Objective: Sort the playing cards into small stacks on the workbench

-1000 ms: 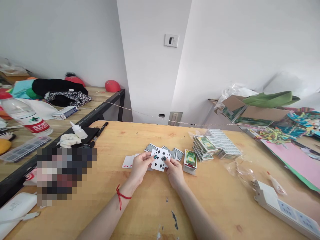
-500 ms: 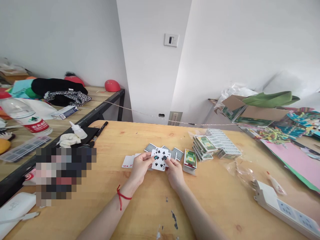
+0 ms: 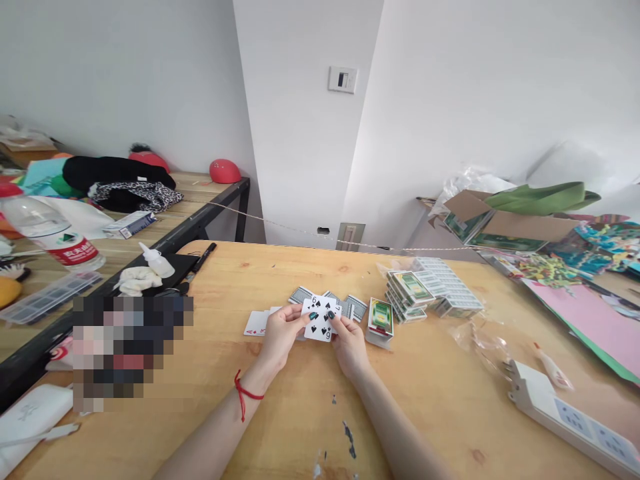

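Between my two hands are face-up playing cards, a six of spades in front with the edge of a seven showing behind it. My left hand pinches them at the left, thumb on the face. My right hand grips the right side the same way. Face-up cards, one a red ace, lie on the table partly hidden by my left hand. Beyond my hands lie several grey-backed cards. Just right of my right hand is a green and white card box.
Stacked card boxes and a wrapped block of boxes sit at the back right. A power strip and a glue tube lie at the right. On the left are a squeeze bottle and a black marker.
The seven behind the six of spades shows slightly less at the right edge. Otherwise my hands and the things on the table have stayed in place.
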Motion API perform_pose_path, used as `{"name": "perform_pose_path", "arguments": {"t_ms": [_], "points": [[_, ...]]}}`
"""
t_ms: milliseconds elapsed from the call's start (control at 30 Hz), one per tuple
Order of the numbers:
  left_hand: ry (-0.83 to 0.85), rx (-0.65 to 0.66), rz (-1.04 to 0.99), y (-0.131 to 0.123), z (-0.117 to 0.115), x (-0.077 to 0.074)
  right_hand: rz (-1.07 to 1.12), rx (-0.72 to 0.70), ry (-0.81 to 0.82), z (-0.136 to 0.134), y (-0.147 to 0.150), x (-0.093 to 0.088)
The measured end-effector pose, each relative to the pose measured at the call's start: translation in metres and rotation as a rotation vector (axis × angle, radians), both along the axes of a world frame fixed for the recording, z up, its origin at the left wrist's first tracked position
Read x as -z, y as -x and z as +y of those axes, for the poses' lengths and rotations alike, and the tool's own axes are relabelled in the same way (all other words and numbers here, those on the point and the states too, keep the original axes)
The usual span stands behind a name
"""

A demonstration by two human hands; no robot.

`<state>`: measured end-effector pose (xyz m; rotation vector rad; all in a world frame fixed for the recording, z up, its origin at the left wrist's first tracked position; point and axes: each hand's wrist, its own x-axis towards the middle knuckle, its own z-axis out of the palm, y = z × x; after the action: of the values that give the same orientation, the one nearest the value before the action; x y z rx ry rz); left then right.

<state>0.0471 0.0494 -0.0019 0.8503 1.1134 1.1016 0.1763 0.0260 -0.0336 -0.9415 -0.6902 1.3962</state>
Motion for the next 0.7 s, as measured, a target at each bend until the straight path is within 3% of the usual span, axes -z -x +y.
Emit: {"name": "perform_pose_path", "arguments": {"t_ms": [333, 700], "points": [[-0.04, 0.013, 0.047, 0.0005, -0.0014, -0.0011, 0.032, -0.018, -0.017, -0.0016, -0.0008, 0.0008], [-0.046, 0.162, -0.027, 0.0022, -0.0035, -0.008, 0.037, -0.018, 0.045, -0.0031, -0.0034, -0.0021]]}}
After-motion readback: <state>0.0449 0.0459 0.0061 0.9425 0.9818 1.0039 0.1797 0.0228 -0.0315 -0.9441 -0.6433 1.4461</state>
